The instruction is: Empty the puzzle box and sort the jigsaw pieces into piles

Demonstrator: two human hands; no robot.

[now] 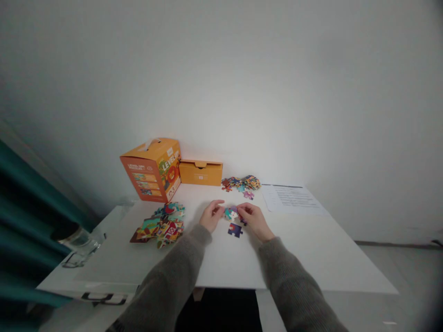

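Note:
Several joined or overlapping jigsaw puzzle pieces [231, 213] in teal, white and purple lie on the white table between my hands. My left hand [210, 216] is at their left edge, thumb and index finger apart, the thumb close to or touching the edge. On the other side, my right hand [254, 220] has its fingers closed on a puzzle piece at the right edge, which they partly cover. A dark purple puzzle piece with red [235, 230] lies just in front of this group. Beyond the hands is a pink puzzle piece [248, 195].
Left on the table [294, 258] are a loose pile of puzzle pieces [162, 226], an orange puzzle box [152, 170] and a glass jar [81, 242]. An orange tray box [200, 174] and another heap of pieces [251, 182] stand by the wall. Printed paper [294, 199] lies right.

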